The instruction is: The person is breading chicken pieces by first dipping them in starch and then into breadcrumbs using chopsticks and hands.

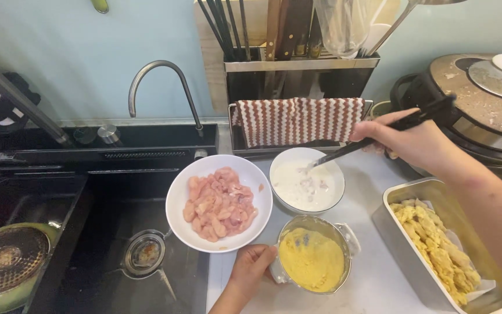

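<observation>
Hands apart at a kitchen counter: left hand grips a metal bowl of yellow crumbs; right hand clamps black chopsticks into a bowl of white batter just beyond.

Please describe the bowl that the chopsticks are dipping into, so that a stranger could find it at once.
Start at the black sink; on the counter to its right stands a large white bowl of raw meat pieces. The next bowl to the right, below the striped cloth, is smaller, white, and alone holds pale white liquid.
</observation>
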